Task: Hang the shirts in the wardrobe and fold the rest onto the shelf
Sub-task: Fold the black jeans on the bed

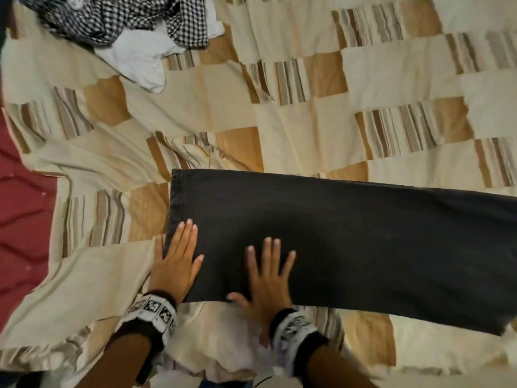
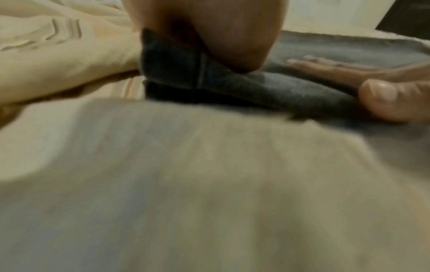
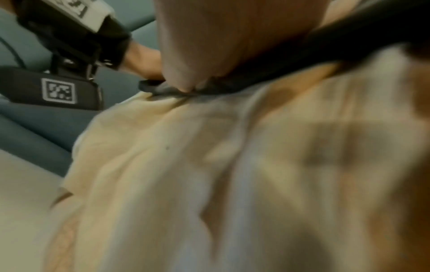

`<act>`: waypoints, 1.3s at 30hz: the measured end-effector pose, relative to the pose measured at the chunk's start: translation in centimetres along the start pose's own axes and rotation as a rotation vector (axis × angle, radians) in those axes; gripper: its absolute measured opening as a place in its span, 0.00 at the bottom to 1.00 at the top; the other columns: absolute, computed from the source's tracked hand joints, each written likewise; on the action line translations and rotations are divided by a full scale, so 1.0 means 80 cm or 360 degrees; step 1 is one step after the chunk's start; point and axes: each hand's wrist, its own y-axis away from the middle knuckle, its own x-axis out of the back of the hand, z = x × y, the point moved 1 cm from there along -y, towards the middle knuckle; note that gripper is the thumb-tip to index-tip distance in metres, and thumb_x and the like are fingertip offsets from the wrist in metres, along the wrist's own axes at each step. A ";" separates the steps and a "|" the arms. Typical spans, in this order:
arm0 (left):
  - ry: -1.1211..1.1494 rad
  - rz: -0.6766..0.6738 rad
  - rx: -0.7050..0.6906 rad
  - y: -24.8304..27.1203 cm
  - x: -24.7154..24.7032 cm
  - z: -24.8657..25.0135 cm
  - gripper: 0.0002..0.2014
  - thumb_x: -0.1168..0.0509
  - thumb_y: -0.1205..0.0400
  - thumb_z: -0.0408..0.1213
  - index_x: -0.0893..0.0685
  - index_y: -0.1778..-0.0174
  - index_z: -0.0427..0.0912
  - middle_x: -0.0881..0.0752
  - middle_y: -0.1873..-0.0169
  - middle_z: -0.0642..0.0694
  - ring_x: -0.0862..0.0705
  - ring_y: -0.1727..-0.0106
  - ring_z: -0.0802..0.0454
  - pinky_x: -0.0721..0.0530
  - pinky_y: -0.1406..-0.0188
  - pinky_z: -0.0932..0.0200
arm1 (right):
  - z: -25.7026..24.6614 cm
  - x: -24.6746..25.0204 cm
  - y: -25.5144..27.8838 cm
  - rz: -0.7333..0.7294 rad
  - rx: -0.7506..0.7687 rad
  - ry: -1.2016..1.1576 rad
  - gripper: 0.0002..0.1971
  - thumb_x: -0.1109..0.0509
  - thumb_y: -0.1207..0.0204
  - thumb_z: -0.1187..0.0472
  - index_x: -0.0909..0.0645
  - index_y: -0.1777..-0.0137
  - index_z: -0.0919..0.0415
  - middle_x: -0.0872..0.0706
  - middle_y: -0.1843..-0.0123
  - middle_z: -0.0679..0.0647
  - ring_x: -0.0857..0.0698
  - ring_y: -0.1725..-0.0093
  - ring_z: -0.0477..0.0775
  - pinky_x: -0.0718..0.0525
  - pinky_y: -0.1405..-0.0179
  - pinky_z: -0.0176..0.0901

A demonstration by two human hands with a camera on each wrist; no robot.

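Observation:
Dark grey trousers [image 1: 335, 231] lie flat across the patchwork bed cover, their hem end at the left, the legs running off to the right. My left hand [image 1: 179, 256] lies flat with straight fingers on the near left corner of the hem. My right hand [image 1: 268, 273] presses flat on the near edge of the trousers, fingers spread, thumb at the edge. The left wrist view shows the trouser edge [image 2: 209, 81] under my palm and the right hand [image 2: 363, 79] beside it. The right wrist view shows the dark edge [image 3: 267, 73] under my palm.
A heap of black-and-white checked shirts [image 1: 117, 21] with a white garment [image 1: 140, 57] lies at the far left of the bed. The cream, tan and striped cover [image 1: 293, 121] is rumpled near me. A dark red mattress edge [image 1: 22, 205] shows at the left.

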 end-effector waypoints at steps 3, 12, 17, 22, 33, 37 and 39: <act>-0.0013 0.0131 -0.0047 -0.003 0.005 0.000 0.36 0.31 0.30 0.36 0.33 0.25 0.31 0.29 0.25 0.36 0.37 0.24 0.45 0.57 0.24 0.33 | -0.052 -0.008 -0.011 -0.0015 0.0410 0.0181 0.42 0.50 0.32 0.26 0.38 0.21 0.49 0.44 0.18 0.67 0.48 0.20 0.73 0.53 0.31 0.81; 0.0352 0.0209 0.0172 -0.026 0.043 0.067 0.33 0.58 0.20 0.48 0.37 0.21 0.32 0.33 0.23 0.34 0.39 0.20 0.36 0.54 0.27 0.26 | 0.154 0.039 0.009 0.0479 0.0288 0.0232 0.33 0.50 0.22 0.38 0.39 0.20 0.53 0.37 0.19 0.65 0.41 0.19 0.65 0.49 0.31 0.82; 0.0413 -0.0014 0.0344 -0.027 0.010 0.171 0.38 0.45 0.19 0.58 0.45 0.18 0.39 0.45 0.19 0.34 0.53 0.19 0.31 0.46 0.32 0.17 | 0.392 0.035 0.126 0.0130 -0.0372 0.0135 0.38 0.61 0.23 0.29 0.44 0.19 0.52 0.37 0.20 0.68 0.44 0.20 0.66 0.38 0.36 0.85; 0.0449 0.0052 0.0468 -0.058 0.039 0.314 0.34 0.41 0.16 0.46 0.43 0.20 0.31 0.47 0.22 0.24 0.54 0.21 0.23 0.49 0.32 0.18 | 0.596 0.055 0.278 0.0218 -0.1366 -0.0194 0.51 0.72 0.34 0.22 0.57 0.16 0.54 0.54 0.16 0.66 0.55 0.17 0.66 0.56 0.30 0.83; 0.0251 -0.0019 -0.0473 -0.098 0.026 0.650 0.39 0.57 0.22 0.62 0.41 0.19 0.41 0.44 0.19 0.33 0.51 0.19 0.31 0.52 0.29 0.22 | 0.838 0.131 0.301 0.0585 -0.1540 -0.0949 0.39 0.38 0.20 0.44 0.47 0.18 0.67 0.31 0.24 0.69 0.28 0.28 0.70 0.29 0.33 0.52; -0.0021 -0.0280 -0.0804 -0.059 -0.018 0.702 0.39 0.55 0.25 0.63 0.40 0.21 0.43 0.37 0.23 0.32 0.41 0.22 0.30 0.46 0.35 0.16 | 0.877 0.130 0.286 0.0452 -0.1603 -0.1046 0.30 0.40 0.26 0.33 0.23 0.56 0.65 0.20 0.60 0.65 0.22 0.53 0.64 0.29 0.59 0.47; -0.0080 -0.0294 -0.0849 -0.049 -0.031 0.704 0.38 0.56 0.24 0.62 0.45 0.20 0.45 0.39 0.22 0.33 0.41 0.22 0.31 0.47 0.34 0.16 | 0.885 0.130 0.282 0.0499 -0.1627 -0.1143 0.28 0.36 0.25 0.37 0.31 0.68 0.64 0.28 0.69 0.61 0.27 0.59 0.58 0.36 0.67 0.45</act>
